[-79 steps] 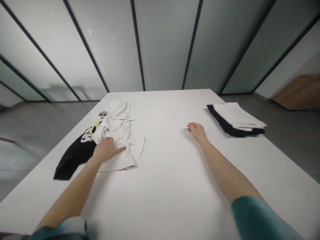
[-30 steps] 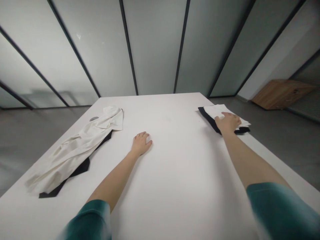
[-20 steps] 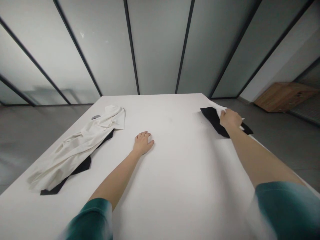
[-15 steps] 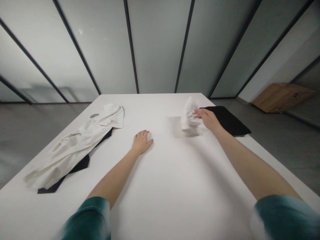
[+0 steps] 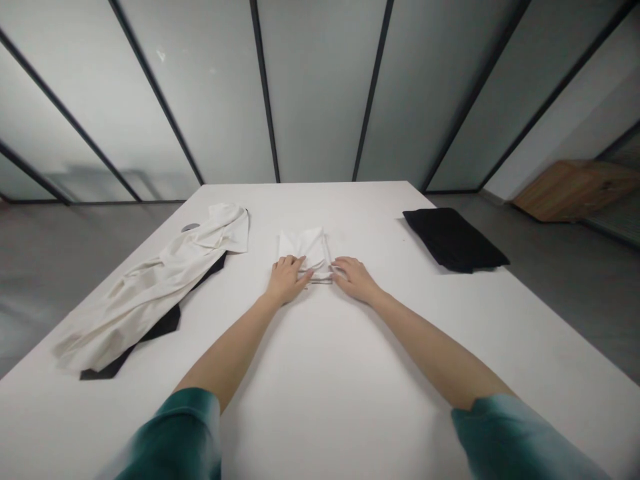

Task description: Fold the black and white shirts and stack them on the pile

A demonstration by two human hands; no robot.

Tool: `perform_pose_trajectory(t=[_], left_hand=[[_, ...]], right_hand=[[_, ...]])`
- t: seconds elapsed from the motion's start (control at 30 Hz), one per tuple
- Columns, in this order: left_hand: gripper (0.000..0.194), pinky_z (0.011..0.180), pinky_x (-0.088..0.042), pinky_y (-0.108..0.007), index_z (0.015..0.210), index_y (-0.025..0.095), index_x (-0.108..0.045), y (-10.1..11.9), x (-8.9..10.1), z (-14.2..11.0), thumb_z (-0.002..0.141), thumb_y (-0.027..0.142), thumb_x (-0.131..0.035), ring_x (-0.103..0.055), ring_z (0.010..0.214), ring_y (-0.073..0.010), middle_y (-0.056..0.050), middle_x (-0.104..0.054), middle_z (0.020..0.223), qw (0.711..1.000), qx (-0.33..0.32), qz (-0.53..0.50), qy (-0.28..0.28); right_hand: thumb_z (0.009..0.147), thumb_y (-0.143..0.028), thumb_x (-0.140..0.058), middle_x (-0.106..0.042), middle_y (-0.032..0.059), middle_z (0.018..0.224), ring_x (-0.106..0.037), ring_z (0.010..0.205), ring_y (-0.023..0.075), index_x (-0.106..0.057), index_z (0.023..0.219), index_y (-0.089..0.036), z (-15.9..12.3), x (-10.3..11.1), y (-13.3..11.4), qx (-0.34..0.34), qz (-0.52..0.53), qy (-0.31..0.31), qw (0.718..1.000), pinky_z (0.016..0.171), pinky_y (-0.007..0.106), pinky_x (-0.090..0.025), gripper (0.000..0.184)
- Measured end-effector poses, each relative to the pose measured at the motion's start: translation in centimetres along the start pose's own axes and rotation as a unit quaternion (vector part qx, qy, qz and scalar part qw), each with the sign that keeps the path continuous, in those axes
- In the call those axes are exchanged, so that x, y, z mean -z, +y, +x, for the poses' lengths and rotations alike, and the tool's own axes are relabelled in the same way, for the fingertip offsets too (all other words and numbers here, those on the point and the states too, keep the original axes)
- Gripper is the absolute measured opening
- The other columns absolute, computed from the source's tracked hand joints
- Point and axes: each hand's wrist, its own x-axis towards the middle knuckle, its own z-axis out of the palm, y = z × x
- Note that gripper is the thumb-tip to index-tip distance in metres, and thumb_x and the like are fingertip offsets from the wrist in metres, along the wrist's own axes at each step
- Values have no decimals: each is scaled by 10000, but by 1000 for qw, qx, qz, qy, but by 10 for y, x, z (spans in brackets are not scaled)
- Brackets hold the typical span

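Note:
A small folded white garment [image 5: 310,247] lies flat on the white table between my hands. My left hand [image 5: 287,280] rests on its near left part, fingers stretched out and thumb reaching over the cloth. At its right edge is my right hand [image 5: 354,279], fingers extended and fingertips touching the border, with the thumb apart. Neither hand closes round the fabric. Along the near side of the garment several stacked layers show as thin edges.
On the left, a long rumpled white garment [image 5: 165,280] lies over a black cloth [image 5: 167,325], beside a small grey disc [image 5: 191,227]. A folded black garment [image 5: 453,240] sits near the table's right edge. Behind the white table [image 5: 340,387] stand frosted panels; a wooden cabinet [image 5: 575,190] is at far right.
My right hand has moved left, away from the black garment. The white garment it held up now lies flat at the middle, under and beside my hands. My left hand has barely shifted.

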Motion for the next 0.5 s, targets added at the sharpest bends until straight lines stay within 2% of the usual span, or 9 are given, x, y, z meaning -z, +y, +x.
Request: perform_pose_trajectory(t=[0.13, 0.2, 0.23, 0.3, 0.37, 0.43, 0.5], left_hand=[[253, 945, -427, -420, 1043, 209, -688, -5, -2, 4, 938, 370, -523, -569, 1074, -274, -106, -643, 1035, 997, 53, -53, 31], [218, 881, -449, -381, 883, 198, -654, -7, -5, 7, 936, 353, -512, -593, 943, -238, -68, -633, 877, 982, 91, -155, 56], [238, 840, -462, -359, 833, 196, -624, -7, -7, 8, 939, 371, -501, -595, 865, -216, -45, -615, 802, 964, 111, -231, 68], [284, 766, -485, -321, 822, 196, -591, -8, -11, 10, 940, 432, -485, -592, 756, -182, -10, -596, 724, 898, 139, -409, 78], [286, 749, -512, -311, 896, 192, -602, -8, -15, 13, 926, 456, -497, -619, 755, -177, -10, -639, 757, 807, 154, -566, 75], [265, 792, -536, -325, 966, 189, -616, -11, -18, 17, 912, 431, -522, -658, 834, -190, -31, -692, 845, 732, 179, -652, 88], [231, 853, -543, -352, 977, 196, -623, -22, -19, 21, 901, 401, -547, -673, 940, -210, -53, -716, 925, 699, 218, -667, 139]], right_hand=[[917, -349, -580, -703, 122, 1110, -608, 1089, 267, -729, 989, -209, -3, 8, -9, 96, 26, 19, 995, 976, 448, -453, 217], [927, -357, -573, -709, 118, 1101, -612, 1087, 260, -724, 1023, -211, -3, 8, -17, 141, 41, 5, 989, 974, 437, -455, 231], [925, -372, -581, -704, 124, 1135, -607, 1106, 263, -714, 1082, -204, -3, 7, -21, 156, 42, -6, 987, 977, 435, -454, 266], [902, -409, -614, -676, 145, 1219, -590, 1140, 279, -679, 1200, -186, -3, 3, -28, 166, 27, -29, 985, 980, 440, -447, 378], [892, -408, -620, -671, 153, 1219, -594, 1102, 285, -680, 1212, -183, -2, 0, -30, 152, 7, -49, 987, 960, 442, -444, 395], [911, -378, -567, -699, 136, 1095, -612, 998, 266, -724, 1076, -185, 0, -1, -27, 119, 18, -60, 991, 908, 418, -452, 298], [930, -394, -494, -702, 95, 905, -617, 867, 238, -717, 873, -184, 2, -1, -17, 52, 83, -45, 994, 821, 373, -466, 312]])
